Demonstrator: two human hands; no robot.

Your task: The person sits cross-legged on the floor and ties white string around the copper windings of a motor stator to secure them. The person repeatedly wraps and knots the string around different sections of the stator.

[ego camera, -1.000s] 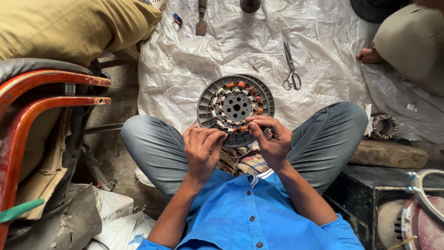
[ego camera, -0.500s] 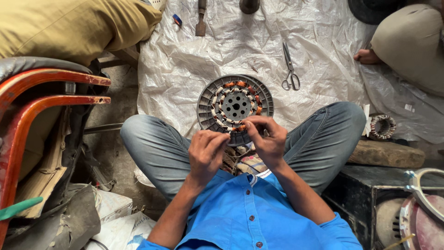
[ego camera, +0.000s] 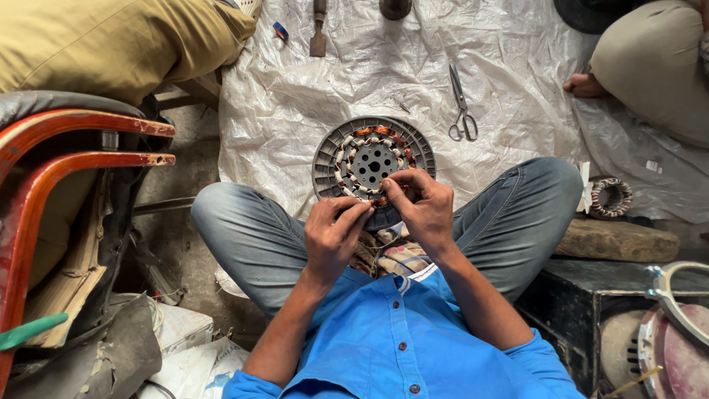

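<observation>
While the person sits cross-legged in grey jeans and a blue shirt, a round grey motor stator (ego camera: 369, 164) with copper windings around its perforated hub lies at the centre of the frame, on a crinkled white plastic sheet (ego camera: 517, 103) spread over the floor, its lower edge between the knees. The left hand (ego camera: 334, 235) has its fingers (ego camera: 356, 213) curled together at the stator's lower rim, pinched on something too small to make out (possibly a wire). The right hand (ego camera: 422, 208) rests on the lower right windings, fingers bent and pressed close together against the coils. A pair of scissors (ego camera: 461, 105) lies closed on the sheet, upper right of the stator and well apart from it. At the top edge sits a chisel-like tool (ego camera: 318, 31). A small wound coil ring (ego camera: 610, 196) rests at the right, beside the knee. Another person's knee (ego camera: 650, 66) fills the upper right corner.
</observation>
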